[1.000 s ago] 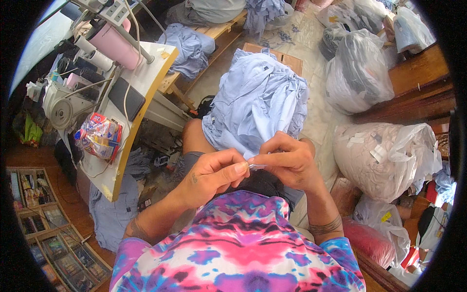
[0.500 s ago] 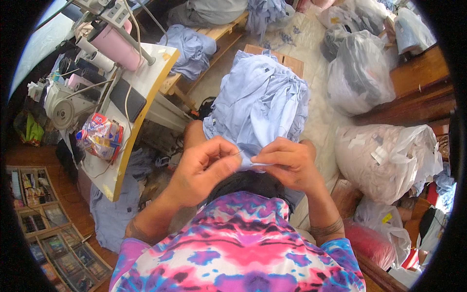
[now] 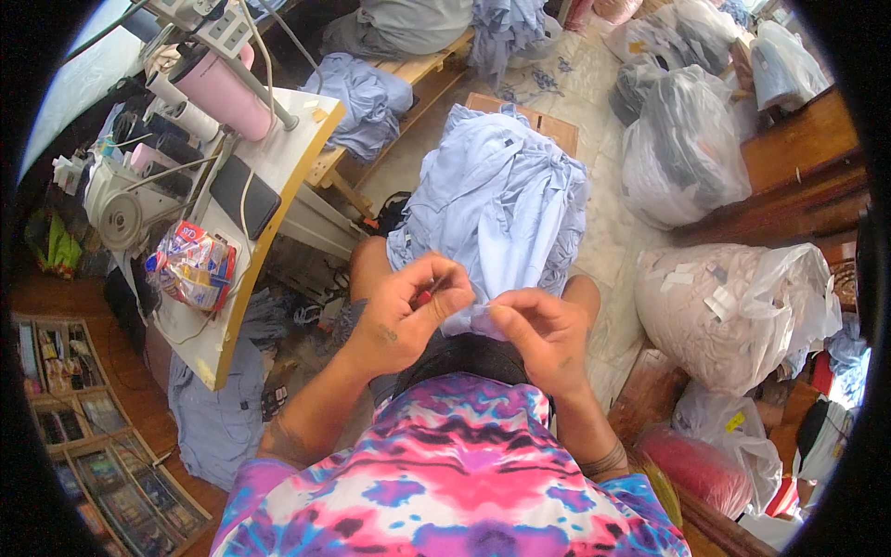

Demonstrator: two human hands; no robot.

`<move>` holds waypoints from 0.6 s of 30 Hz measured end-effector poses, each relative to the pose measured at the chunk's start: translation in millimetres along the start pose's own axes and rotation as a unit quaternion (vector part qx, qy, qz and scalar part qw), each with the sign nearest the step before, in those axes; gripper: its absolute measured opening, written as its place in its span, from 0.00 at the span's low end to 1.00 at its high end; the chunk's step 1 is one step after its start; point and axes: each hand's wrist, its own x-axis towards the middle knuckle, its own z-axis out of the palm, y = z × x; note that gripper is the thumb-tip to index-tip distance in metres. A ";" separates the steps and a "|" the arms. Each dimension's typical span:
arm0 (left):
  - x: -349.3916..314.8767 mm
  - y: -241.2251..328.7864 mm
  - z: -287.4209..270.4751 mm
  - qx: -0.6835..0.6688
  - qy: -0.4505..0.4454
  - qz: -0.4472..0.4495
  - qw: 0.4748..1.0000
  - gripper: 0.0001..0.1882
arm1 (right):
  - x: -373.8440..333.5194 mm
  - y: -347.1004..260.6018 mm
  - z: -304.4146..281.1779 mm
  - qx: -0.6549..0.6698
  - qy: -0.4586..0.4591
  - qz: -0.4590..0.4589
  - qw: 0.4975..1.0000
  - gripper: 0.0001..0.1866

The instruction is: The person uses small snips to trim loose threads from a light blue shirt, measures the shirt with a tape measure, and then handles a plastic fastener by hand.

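A heap of light blue garments [image 3: 497,200] lies before me, its near end reaching down between my knees. My left hand [image 3: 413,316] is closed, with a small dark tool with a red part [image 3: 424,298] showing between its fingers; its kind is mostly hidden. Close beside it, my right hand [image 3: 546,339] pinches thumb and forefinger together at the near edge of the blue cloth [image 3: 478,321]. The two hands are a little apart, both over my lap.
To the left, a sewing table [image 3: 269,209] bears a phone [image 3: 244,196], a pink tumbler [image 3: 223,93] and a colourful snack packet [image 3: 192,266]. More blue cloth [image 3: 360,97] rests on a wooden bench. Stuffed plastic bags [image 3: 687,148] line the right side. A sectioned case [image 3: 102,427] stands lower left.
My hands have drawn slightly apart. The left has turned, bringing the red part of its tool into view, and the right has moved slightly down.
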 end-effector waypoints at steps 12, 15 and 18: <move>7.0 33.1 -7.1 0.310 -0.053 0.206 0.927 0.11 | -2.7 -1.8 5.6 0.081 0.026 0.030 0.996 0.09; 10.5 33.5 -9.4 0.319 -0.072 0.217 0.920 0.12 | -4.1 -1.2 7.4 0.075 0.022 0.030 0.996 0.09; 11.6 32.0 -9.5 0.312 -0.089 0.214 0.921 0.13 | -4.5 -0.4 6.7 0.082 0.014 0.039 0.996 0.09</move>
